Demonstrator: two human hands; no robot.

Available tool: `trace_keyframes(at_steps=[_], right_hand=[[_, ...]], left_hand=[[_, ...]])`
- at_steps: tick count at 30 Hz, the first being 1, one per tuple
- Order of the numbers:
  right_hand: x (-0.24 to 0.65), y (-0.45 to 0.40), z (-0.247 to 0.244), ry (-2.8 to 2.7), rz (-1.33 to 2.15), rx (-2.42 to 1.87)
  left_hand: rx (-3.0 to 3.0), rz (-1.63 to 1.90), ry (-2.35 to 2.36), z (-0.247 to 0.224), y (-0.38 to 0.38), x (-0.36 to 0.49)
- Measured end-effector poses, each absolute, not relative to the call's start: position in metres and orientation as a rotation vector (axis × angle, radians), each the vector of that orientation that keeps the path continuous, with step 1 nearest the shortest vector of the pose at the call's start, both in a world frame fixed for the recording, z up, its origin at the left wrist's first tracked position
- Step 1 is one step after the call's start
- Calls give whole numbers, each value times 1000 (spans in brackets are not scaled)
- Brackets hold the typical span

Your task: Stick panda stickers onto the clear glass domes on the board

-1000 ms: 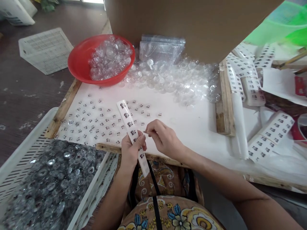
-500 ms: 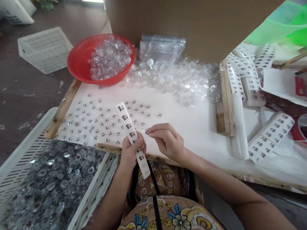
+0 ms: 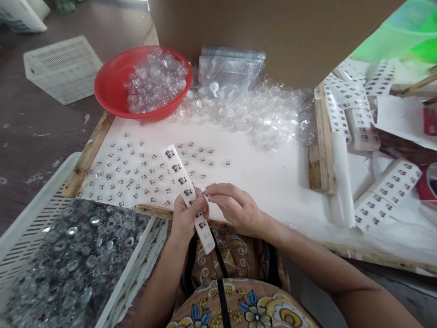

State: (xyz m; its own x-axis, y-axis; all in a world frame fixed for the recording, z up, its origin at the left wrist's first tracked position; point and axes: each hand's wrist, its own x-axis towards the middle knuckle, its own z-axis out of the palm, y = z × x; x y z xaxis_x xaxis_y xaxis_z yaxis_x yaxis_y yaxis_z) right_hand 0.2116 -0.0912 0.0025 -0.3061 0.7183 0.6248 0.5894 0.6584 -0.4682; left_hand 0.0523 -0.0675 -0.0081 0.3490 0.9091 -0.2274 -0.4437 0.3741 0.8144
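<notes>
My left hand [image 3: 187,213] is closed around a white sticker strip [image 3: 182,179] printed with panda faces, which slants up and away from me. Near its lower end the strip has a bare patch. Close by the left fingertips, my right hand [image 3: 239,206] pinches a small panda sticker [image 3: 205,193]. A clear round piece seems to be at the same spot, though it is too small to make out which fingers hold it. On the white board [image 3: 262,182], many clear discs with panda stickers [image 3: 136,171] lie spread out to the left.
Loose clear discs [image 3: 252,114] are heaped at the back, beside a red bowl [image 3: 109,93] of clear pieces and some plastic bags [image 3: 232,66]. A white basket [image 3: 128,255] of clear pieces stands at lower left. Wooden strips [image 3: 322,141] edge the board; sticker rolls [image 3: 389,196] lie right.
My right hand has moved slightly left and down, bringing the sticker to the left fingertips. My left hand still holds the strip in nearly the same place.
</notes>
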Motion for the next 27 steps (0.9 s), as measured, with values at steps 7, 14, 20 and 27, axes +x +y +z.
trace_keyframes(at_steps=[7,14,20,27], right_hand=[[210,-92,6,-2042,158,-1033],[213,-88,10,-2119,247,-942],[206,-88,9,-1590,821,-1099],[216,-64,-1,-1091,1320,-1237]], left_hand=[[719,985,755,-9,-68,51],[731,972,723,-14,-67,48],[734,1009,751,-18,-67,48],[733,1035,840,-17,-67,52]])
